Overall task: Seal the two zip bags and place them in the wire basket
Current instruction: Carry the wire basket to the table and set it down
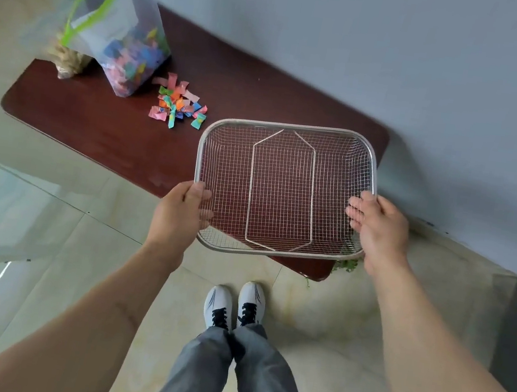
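An empty wire basket (294,127) rests on the right end of a dark red low table (93,124). My left hand (181,211) grips the basket's near-left rim and my right hand (380,227) grips its right rim. At the table's far left stands a clear zip bag (129,39) with a green zip strip, its mouth open, filled with colourful paper bits. Behind it, partly hidden, sits a second bag (66,61) holding pale beige pieces.
A small heap of loose coloured paper scraps (178,105) lies on the table between the bags and the basket. A grey wall (406,50) runs behind the table. Tiled floor, my shoes (234,306) and legs are below. A green sprig (346,264) pokes out under the basket's right corner.
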